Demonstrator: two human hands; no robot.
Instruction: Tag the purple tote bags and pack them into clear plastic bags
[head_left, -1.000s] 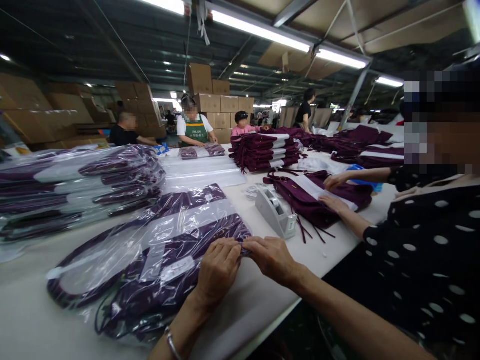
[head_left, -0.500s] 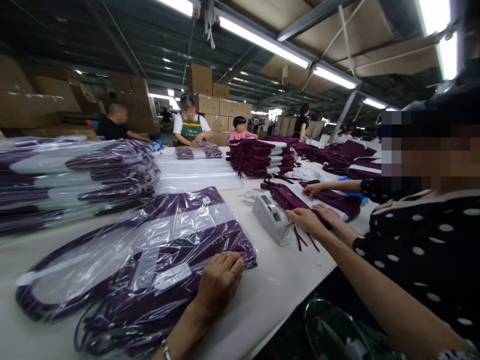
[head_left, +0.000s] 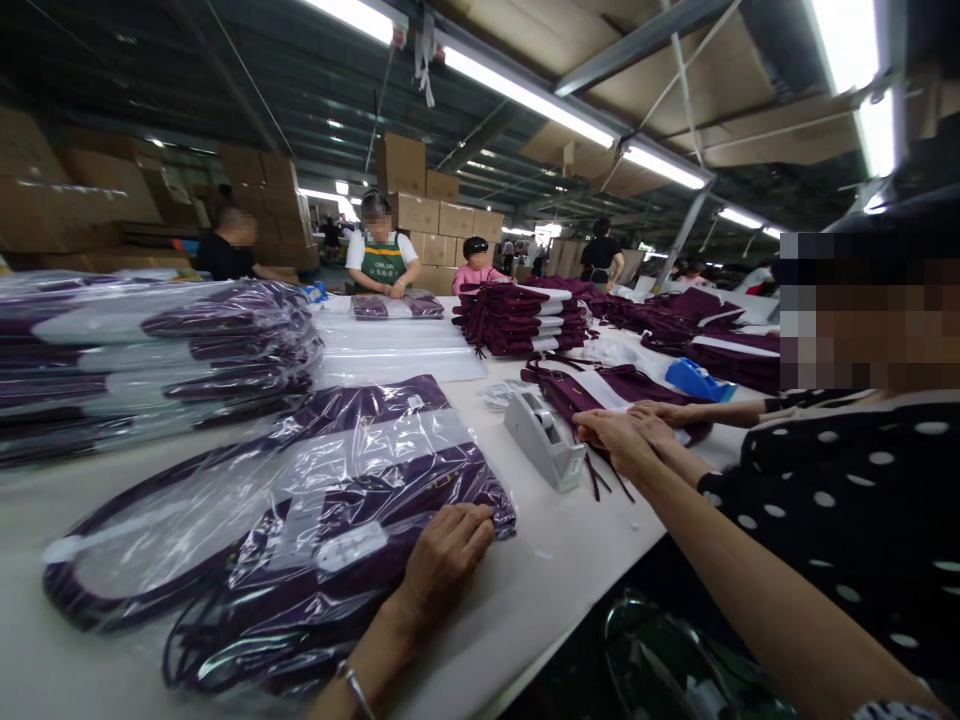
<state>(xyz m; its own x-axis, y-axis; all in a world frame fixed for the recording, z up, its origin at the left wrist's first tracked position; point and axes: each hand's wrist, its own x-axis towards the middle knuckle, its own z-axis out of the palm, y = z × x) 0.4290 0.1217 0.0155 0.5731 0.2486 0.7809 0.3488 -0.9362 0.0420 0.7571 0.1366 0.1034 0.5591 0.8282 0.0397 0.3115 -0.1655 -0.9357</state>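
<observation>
A purple handbag in a clear plastic bag [head_left: 375,455] lies before me on the table, its strap looped to the left and a white tag showing through. My left hand [head_left: 450,555] has its fingers curled over the near right edge of that plastic. My right hand [head_left: 611,438] reaches far forward, fingers pinched together just beyond the grey tape dispenser [head_left: 544,440]; what is between the fingertips is too small to make out. Just past it lies an unwrapped purple handbag [head_left: 559,385] with a white paper band, under a co-worker's hands [head_left: 664,412].
Plastic-wrapped handbags [head_left: 157,350] are piled at left. Flat clear bags [head_left: 397,350] lie further back. A stack of purple handbags [head_left: 525,318] stands behind the dispenser, and a blue tape dispenser [head_left: 697,380] sits at right. The co-worker in polka dots [head_left: 847,500] is close on my right.
The co-worker's far hand has drawn back across the unwrapped handbag, uncovering the blue dispenser. My two hands stay about where they were; the wrapped handbag is shifted slightly right in view.
</observation>
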